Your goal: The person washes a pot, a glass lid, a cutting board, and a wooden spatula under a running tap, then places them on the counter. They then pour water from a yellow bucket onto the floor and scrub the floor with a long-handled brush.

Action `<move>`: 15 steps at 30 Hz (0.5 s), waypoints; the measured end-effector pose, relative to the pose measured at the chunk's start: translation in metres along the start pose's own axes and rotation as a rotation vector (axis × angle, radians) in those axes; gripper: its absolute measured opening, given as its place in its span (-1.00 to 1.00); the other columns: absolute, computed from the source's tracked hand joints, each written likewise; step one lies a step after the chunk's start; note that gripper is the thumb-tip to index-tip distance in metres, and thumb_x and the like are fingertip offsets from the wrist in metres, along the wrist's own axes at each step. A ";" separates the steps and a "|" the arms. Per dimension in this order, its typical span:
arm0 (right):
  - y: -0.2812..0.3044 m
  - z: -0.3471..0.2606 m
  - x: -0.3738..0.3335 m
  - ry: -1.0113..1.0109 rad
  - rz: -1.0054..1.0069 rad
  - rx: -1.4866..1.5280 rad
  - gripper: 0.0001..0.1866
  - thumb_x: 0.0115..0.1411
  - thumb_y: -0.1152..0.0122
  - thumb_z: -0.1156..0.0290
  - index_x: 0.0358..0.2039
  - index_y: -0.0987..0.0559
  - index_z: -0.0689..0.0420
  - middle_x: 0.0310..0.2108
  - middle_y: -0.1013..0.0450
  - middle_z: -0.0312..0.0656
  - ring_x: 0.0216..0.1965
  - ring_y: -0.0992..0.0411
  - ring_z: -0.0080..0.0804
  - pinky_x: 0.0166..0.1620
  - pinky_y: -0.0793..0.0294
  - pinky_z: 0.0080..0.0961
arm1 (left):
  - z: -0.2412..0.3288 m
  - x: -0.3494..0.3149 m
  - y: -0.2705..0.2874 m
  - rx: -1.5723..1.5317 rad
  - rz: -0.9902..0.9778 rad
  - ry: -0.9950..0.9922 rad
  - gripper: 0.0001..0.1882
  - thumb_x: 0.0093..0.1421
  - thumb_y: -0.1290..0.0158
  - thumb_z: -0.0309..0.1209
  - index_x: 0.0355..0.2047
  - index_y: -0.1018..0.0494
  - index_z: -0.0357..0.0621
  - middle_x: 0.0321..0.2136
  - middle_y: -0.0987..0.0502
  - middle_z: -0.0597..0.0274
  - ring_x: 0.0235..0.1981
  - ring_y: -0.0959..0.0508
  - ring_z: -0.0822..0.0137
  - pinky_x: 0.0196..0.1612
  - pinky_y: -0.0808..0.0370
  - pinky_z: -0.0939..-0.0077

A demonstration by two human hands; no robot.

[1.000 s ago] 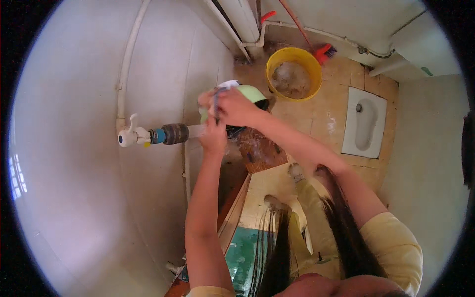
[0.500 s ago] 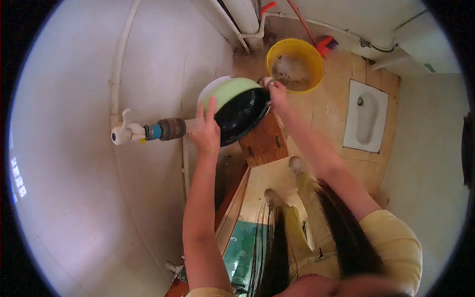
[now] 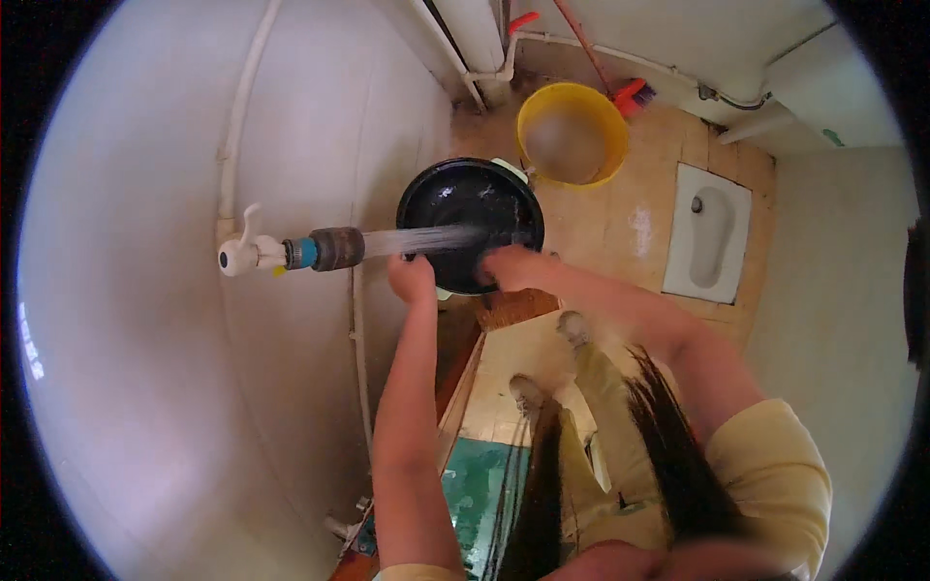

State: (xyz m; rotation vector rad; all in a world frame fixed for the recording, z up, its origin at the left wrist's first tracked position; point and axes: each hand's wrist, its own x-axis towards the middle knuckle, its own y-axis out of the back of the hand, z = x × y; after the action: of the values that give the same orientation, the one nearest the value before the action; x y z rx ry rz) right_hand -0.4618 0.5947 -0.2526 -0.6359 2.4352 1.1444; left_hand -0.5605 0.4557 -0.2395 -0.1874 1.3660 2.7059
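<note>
A round pot [image 3: 455, 194], black inside with pale green handles, is held under the tap in the middle of the view, its opening facing up. My left hand [image 3: 414, 279] grips the pot's near-left rim, with the thumb over the edge. Inside the pot, at its near-right side, is my right hand [image 3: 509, 266]. Its fingers are blurred, and I cannot see whether they hold anything. From the white lever tap [image 3: 254, 255], with a blue and brown hose fitting [image 3: 334, 250], a stream of water [image 3: 417, 241] runs into the pot.
Beyond the pot stands a yellow bucket [image 3: 620, 145] with cloudy water, beside a red-handled broom [image 3: 632, 97]. A white squat toilet [image 3: 712, 232] is set in the tiled floor at right. Under the pot is a brown wooden surface [image 3: 518, 308]; a pipe [image 3: 232, 145] runs along the left wall.
The pot was tipped with its green outside showing; now it is level with its black inside up. My right hand has moved from the far-right rim into the pot. Water now falls inside.
</note>
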 end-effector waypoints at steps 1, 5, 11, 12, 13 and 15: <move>0.009 -0.014 0.001 0.153 -0.063 0.284 -0.54 -0.12 -0.04 0.51 -0.10 -0.39 0.17 -0.06 -0.28 0.09 -0.17 -0.35 0.07 -0.11 -0.34 -0.17 | 0.005 -0.003 0.006 -0.014 -0.023 -0.010 -0.73 -0.07 0.00 -0.44 -0.31 -0.44 -0.23 -0.36 -0.48 -0.06 -0.30 -0.46 -0.03 -0.23 -0.37 0.23; 0.009 -0.027 0.078 0.059 0.792 0.324 -0.76 -0.11 0.02 0.54 -0.34 -0.41 0.23 -0.21 -0.30 0.03 -0.14 -0.28 -0.02 -0.14 -0.34 -0.19 | 0.007 0.006 0.002 0.039 -0.181 -0.077 -0.72 -0.07 -0.01 -0.45 -0.29 -0.43 -0.25 -0.34 -0.48 -0.08 -0.29 -0.46 -0.01 -0.24 -0.37 0.25; 0.052 0.071 0.050 -0.277 0.936 -0.362 -0.73 -0.01 0.02 0.45 -0.23 -0.35 0.14 -0.24 -0.28 -0.13 -0.19 -0.31 -0.23 -0.20 -0.36 -0.26 | 0.004 -0.001 0.002 0.104 -0.134 -0.131 -0.71 -0.06 -0.04 -0.45 -0.29 -0.41 -0.31 -0.35 -0.48 -0.08 -0.30 -0.47 0.03 -0.23 -0.36 0.30; 0.044 0.090 0.041 -0.321 0.912 -0.315 -0.70 0.00 0.01 0.44 -0.20 -0.32 0.15 -0.24 -0.29 -0.13 -0.21 -0.33 -0.21 -0.22 -0.38 -0.26 | 0.010 -0.001 0.000 0.072 -0.147 -0.071 -0.70 -0.07 -0.05 -0.47 -0.27 -0.40 -0.32 -0.36 -0.48 -0.05 -0.31 -0.47 0.06 -0.23 -0.36 0.33; 0.041 0.094 0.033 -0.355 0.878 -0.261 -0.66 0.00 0.00 0.44 -0.16 -0.29 0.15 -0.23 -0.29 -0.13 -0.23 -0.36 -0.19 -0.25 -0.39 -0.27 | 0.011 -0.004 0.001 0.046 -0.158 0.003 -0.68 -0.07 -0.07 -0.49 -0.25 -0.39 -0.33 -0.36 -0.48 -0.03 -0.32 -0.48 0.09 -0.23 -0.35 0.35; 0.045 0.087 0.015 -0.504 0.645 0.043 -0.63 0.01 0.00 0.45 -0.13 -0.25 0.18 -0.21 -0.29 -0.10 -0.25 -0.38 -0.14 -0.28 -0.42 -0.27 | -0.002 -0.009 -0.003 0.003 -0.076 -0.095 -0.69 -0.07 -0.06 -0.50 -0.26 -0.39 -0.34 -0.39 -0.49 -0.02 -0.37 -0.49 0.08 -0.27 -0.37 0.37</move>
State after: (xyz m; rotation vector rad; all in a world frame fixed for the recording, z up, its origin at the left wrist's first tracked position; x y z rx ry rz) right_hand -0.4867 0.6855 -0.2844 0.4537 2.2389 1.2690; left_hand -0.5512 0.4556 -0.2417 -0.1068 1.3094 2.6143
